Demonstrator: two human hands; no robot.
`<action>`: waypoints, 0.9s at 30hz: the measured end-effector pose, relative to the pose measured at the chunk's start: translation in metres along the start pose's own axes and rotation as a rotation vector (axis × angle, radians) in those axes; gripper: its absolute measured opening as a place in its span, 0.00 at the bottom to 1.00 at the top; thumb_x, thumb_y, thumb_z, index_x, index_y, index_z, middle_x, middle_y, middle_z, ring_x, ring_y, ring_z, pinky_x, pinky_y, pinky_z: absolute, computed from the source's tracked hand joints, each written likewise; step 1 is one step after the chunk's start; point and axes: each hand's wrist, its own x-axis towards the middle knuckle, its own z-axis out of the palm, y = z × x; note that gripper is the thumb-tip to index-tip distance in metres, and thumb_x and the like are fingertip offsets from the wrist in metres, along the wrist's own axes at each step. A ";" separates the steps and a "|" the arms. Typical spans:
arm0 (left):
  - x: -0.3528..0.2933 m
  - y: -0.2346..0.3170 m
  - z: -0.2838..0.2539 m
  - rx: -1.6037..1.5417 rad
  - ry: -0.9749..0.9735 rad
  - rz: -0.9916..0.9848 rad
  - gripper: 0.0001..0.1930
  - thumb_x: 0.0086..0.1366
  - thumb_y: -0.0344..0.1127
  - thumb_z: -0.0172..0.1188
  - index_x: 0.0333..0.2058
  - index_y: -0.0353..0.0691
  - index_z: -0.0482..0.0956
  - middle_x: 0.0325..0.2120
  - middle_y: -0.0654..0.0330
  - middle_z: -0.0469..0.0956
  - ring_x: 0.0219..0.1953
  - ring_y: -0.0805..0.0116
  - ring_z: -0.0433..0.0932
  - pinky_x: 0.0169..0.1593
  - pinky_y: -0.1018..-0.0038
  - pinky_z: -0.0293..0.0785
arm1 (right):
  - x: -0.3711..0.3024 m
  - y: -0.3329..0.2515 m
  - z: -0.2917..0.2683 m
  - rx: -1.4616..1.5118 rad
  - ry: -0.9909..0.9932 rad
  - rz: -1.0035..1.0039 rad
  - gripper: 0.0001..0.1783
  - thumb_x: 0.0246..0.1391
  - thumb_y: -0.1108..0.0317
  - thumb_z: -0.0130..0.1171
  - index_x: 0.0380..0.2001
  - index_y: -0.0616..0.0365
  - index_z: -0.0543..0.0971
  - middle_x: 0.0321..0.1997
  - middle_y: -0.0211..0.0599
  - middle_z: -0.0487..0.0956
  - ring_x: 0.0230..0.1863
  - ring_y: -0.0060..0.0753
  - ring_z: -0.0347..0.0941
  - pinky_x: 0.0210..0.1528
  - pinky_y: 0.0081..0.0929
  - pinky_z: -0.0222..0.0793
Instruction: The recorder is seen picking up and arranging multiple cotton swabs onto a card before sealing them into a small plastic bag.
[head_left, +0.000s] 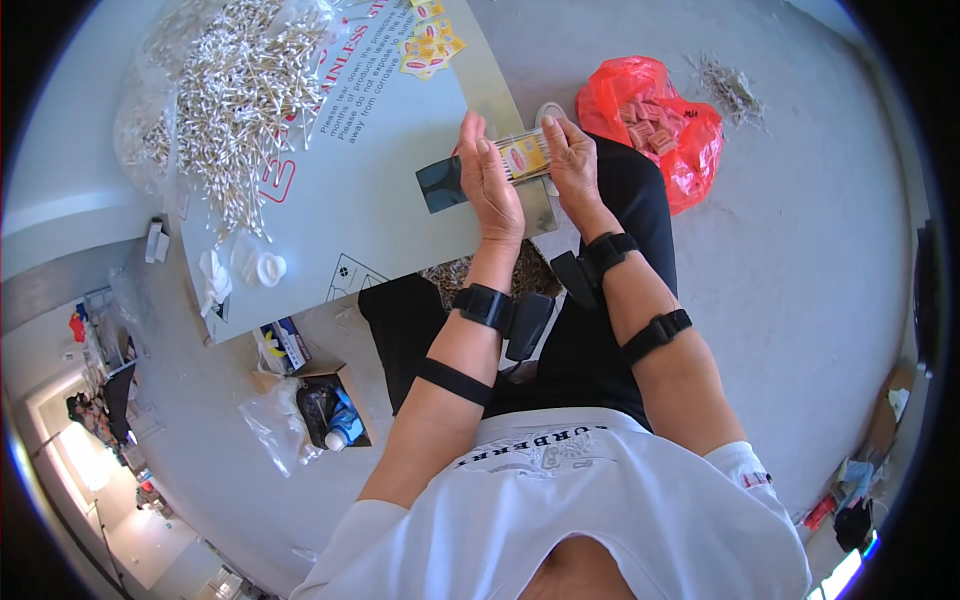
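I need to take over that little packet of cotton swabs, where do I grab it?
Pinch the swab packet at its two short ends, as the left hand and right hand do. It lies flat and narrow between them, so probably come from either side, not from above.

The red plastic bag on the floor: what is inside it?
The open red plastic bag holds a heap of small reddish packets. Only the top ones show; what lies deeper is covered by them and the bag's folds.
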 end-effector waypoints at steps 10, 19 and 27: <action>0.007 -0.011 -0.016 -0.131 0.064 -0.050 0.23 0.69 0.36 0.51 0.59 0.31 0.64 0.57 0.48 0.67 0.62 0.59 0.65 0.64 0.65 0.59 | 0.005 0.012 -0.013 -0.097 0.003 0.018 0.16 0.65 0.56 0.54 0.35 0.59 0.80 0.28 0.22 0.74 0.30 0.14 0.66 0.34 0.17 0.65; 0.075 0.000 -0.181 0.878 0.342 0.267 0.20 0.52 0.26 0.63 0.46 0.36 0.72 0.44 0.52 0.73 0.48 0.52 0.70 0.54 0.60 0.65 | -0.048 -0.056 0.040 -0.575 -0.311 -0.672 0.13 0.50 0.76 0.62 0.41 0.59 0.77 0.44 0.44 0.76 0.45 0.50 0.74 0.47 0.39 0.72; 0.166 0.010 -0.209 1.369 0.393 0.178 0.20 0.51 0.35 0.67 0.44 0.44 0.76 0.42 0.53 0.73 0.49 0.47 0.68 0.55 0.54 0.64 | -0.071 -0.040 0.088 -0.670 -0.392 -0.609 0.03 0.47 0.73 0.62 0.28 0.55 0.78 0.34 0.33 0.75 0.36 0.41 0.75 0.36 0.36 0.72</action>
